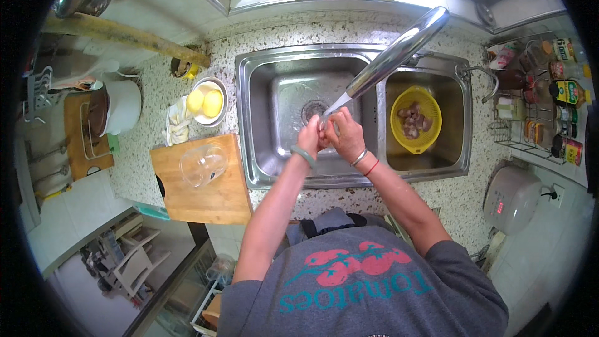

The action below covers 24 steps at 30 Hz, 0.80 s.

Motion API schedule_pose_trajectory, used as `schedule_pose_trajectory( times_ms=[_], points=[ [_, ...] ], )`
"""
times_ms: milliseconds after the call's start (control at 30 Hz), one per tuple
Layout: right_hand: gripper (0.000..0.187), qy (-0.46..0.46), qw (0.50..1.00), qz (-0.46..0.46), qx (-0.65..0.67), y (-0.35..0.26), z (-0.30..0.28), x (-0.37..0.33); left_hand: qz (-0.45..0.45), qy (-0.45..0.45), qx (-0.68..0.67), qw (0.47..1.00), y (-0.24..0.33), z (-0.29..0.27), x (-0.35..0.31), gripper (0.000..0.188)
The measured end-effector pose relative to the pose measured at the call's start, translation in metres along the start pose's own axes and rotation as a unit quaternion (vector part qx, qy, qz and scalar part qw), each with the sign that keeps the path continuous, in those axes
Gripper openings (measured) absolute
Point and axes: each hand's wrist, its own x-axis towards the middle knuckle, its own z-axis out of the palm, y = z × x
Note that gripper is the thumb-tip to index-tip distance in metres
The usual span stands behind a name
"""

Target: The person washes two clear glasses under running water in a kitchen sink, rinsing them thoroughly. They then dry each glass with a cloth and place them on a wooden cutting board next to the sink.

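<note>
My left hand [309, 136] and my right hand [347, 136] meet over the left basin of the steel sink [262, 132], just below the tip of the chrome faucet [399, 50]. Water runs from the faucet onto them. Both hands have their fingers bent and drawn together, and whatever lies between them is too small or hidden to make out. Below the hands, the drain [313, 110] shows in the wet basin floor. In the right basin stands a yellow colander [397, 134] with several purplish-brown pieces of food [412, 121] in it.
Left of the sink lie a wooden cutting board [187, 198] with a clear plastic container [204, 165], a white cloth [178, 126], and a bowl [223, 86] of yellow round items [213, 103]. On the right stand a rack of jars [566, 92] and a white appliance [513, 200].
</note>
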Motion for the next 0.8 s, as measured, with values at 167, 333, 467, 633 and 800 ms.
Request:
schedule_pose_trajectory(
  times_ms=[167,333,467,633,800],
  points=[
    [0.015,0.068,0.938,0.279,0.195,0.033,0.033,-0.015,0.378,0.177,0.356,0.836,-0.047,0.028,-0.023,0.034],
    [0.031,-0.212,0.637,0.565,0.48,0.045,0.015,-0.003,0.584,0.087,0.512,0.624,-0.039,-0.015,-0.025,0.029],
    [0.028,-0.149,0.845,0.461,0.226,0.008,0.02,0.007,0.322,0.065,0.244,0.912,-0.022,-0.013,-0.005,0.041],
    [0.032,-0.026,0.975,0.216,0.031,-0.002,0.023,0.009,0.176,0.041,0.133,0.974,-0.004,0.0,0.012,0.037],
    [0.032,-0.079,0.81,0.46,0.355,0.046,0.032,0.019,0.448,0.071,0.471,0.757,-0.012,0.01,-0.002,0.024]
  ],
)
